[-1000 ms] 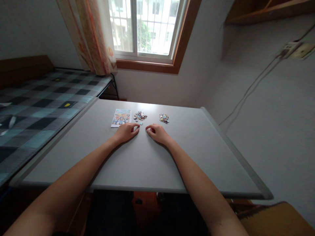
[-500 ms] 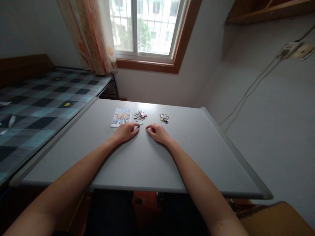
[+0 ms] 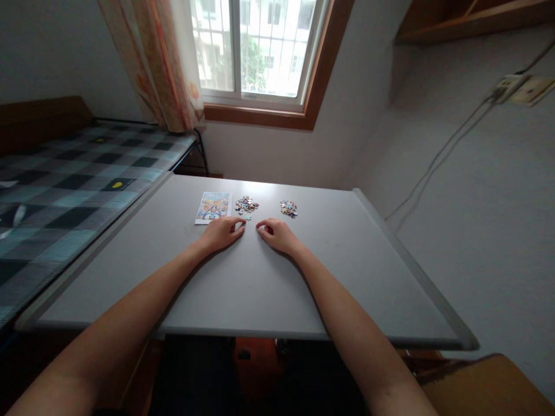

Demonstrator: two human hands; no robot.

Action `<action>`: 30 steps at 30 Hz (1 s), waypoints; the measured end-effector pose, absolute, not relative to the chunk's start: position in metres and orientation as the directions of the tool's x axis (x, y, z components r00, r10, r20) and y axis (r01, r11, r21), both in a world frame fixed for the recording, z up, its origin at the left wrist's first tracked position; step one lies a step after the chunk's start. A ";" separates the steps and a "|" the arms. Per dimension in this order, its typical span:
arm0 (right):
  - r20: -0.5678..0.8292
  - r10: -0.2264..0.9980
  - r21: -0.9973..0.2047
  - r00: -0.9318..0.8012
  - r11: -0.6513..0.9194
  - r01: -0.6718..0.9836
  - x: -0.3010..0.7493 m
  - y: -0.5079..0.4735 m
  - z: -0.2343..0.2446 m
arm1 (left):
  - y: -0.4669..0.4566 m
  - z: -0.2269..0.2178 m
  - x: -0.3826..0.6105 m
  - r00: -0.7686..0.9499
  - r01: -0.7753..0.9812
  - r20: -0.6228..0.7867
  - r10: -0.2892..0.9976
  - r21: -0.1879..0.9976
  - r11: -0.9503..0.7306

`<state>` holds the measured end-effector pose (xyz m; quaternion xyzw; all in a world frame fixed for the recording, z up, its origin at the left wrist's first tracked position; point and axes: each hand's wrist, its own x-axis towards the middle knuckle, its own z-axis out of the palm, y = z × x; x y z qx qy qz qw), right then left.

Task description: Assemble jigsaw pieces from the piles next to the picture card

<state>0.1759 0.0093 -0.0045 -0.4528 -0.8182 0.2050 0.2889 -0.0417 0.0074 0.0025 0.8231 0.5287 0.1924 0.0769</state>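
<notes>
My left hand (image 3: pixel 222 232) rests on the table with its fingers loosely curved, thumb and forefinger a little apart, and nothing visible in it. Just beyond its fingertips lies a single light-blue jigsaw piece (image 3: pixel 248 218). Facing it across a small gap is my right hand (image 3: pixel 278 235), also loosely curved and holding nothing I can see. Behind the left hand sits a printed picture sheet (image 3: pixel 214 203), its lower edge close to the knuckles. One pile of jigsaw pieces (image 3: pixel 246 204) lies beside the sheet, and a second pile of jigsaw pieces (image 3: pixel 288 208) is beyond the right hand.
The white table (image 3: pixel 243 289) has a raised grey edge along each side. To the left stands a bed (image 3: pixel 130 164) with a checked cover. A window (image 3: pixel 260 52) and curtain (image 3: pixel 160 63) are behind, and a chair (image 3: pixel 489 387) is at the lower right.
</notes>
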 end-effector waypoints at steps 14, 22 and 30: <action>0.295 0.857 -0.600 -0.424 0.511 0.616 0.176 0.010 -0.006 | 0.006 -0.002 -0.037 0.252 0.931 0.370 0.894 0.160 -0.329; 0.303 0.854 -0.601 -0.424 0.516 0.610 0.176 0.011 -0.007 | 0.007 -0.004 -0.037 0.259 0.947 0.277 0.925 0.115 -0.300; 0.304 0.854 -0.599 -0.423 0.517 0.612 0.176 0.013 -0.009 | 0.009 -0.005 -0.040 0.306 0.918 0.375 0.875 0.130 -0.376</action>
